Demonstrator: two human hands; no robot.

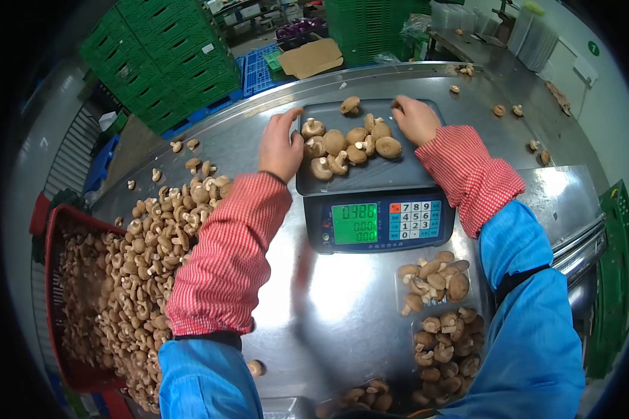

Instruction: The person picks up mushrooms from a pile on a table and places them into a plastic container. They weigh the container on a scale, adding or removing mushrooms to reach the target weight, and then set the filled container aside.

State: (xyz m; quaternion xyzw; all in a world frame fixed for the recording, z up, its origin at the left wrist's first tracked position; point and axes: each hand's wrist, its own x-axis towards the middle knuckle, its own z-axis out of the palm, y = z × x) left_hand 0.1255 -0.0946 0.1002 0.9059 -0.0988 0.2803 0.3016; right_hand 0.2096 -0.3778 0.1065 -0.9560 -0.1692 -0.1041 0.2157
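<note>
**First voice:** Your left hand rests on the left rim of the dark tray. Its fingers are loosely apart, and the thumb is just beside the mushrooms piled in the tray.

**Second voice:** Your right hand is at the tray's far right corner. Its fingers are curled under, so I cannot tell whether they hold anything. Both your forearms wear red checked sleeves over blue.

**First voice:** The tray sits on a scale straight ahead of you, with its green display lit.

**Second voice:** A loose heap of mushrooms spills from a red crate onto the steel table at your left. Two filled trays lie near your right elbow.
</note>
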